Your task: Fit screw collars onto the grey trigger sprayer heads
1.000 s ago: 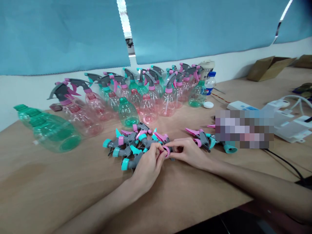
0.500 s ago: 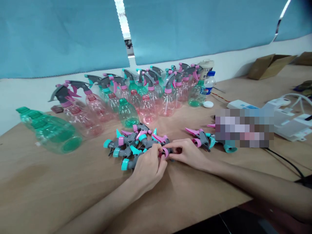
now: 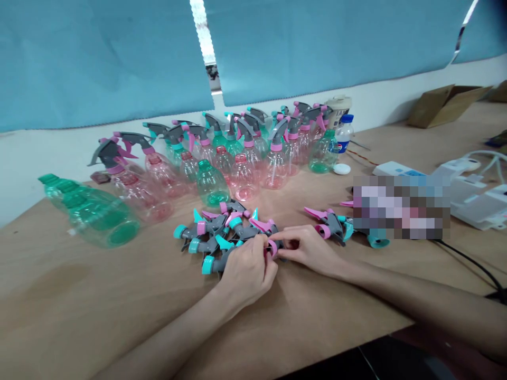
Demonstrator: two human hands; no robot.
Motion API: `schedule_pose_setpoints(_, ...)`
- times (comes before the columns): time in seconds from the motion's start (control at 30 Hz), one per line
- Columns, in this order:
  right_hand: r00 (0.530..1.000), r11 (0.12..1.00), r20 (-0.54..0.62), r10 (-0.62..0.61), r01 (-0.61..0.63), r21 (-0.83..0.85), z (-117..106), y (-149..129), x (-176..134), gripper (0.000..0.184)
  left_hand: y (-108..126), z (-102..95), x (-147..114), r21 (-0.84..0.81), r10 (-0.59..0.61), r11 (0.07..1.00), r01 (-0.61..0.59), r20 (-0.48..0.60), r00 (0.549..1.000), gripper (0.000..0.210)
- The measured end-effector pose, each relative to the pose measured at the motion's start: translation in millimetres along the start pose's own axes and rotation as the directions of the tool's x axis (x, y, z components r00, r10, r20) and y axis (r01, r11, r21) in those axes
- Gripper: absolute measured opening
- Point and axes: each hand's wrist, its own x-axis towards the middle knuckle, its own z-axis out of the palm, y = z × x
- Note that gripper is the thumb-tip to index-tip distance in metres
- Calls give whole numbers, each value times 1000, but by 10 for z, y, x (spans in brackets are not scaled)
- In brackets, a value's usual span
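A grey trigger spray head with a pink collar [image 3: 273, 247] is between my two hands, just above the table. My right hand [image 3: 315, 250] grips it from the right, thumb and index finger around its body. My left hand [image 3: 249, 269] is closed in a pinch at the collar's open end; what its fingertips hold is too small and hidden to name. Right beside my left hand lies a heap of spray heads [image 3: 209, 227] with pink or turquoise collars and triggers. A few more spray heads [image 3: 332, 227] lie to the right of my right hand.
Several pink and green bottles [image 3: 212, 184] stand behind the heap, many with spray heads on. Green bottles [image 3: 95, 211] lean at the left. A blue-capped bottle [image 3: 345, 134], a white lid [image 3: 341, 169], a power strip [image 3: 400, 171] and a cardboard box [image 3: 443, 105] are to the right.
The whole view has shifted slightly, so everything appears a little further right. Both hands keep their hold at the same spray head, with hardly any movement of the fingers.
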Motion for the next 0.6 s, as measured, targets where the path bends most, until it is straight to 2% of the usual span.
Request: schedule_pose_setpoints(0.6,1000,999,12,-20,19,36,15,8,-18,26,-8,8,9,7,50,999,-50,-67,996,6)
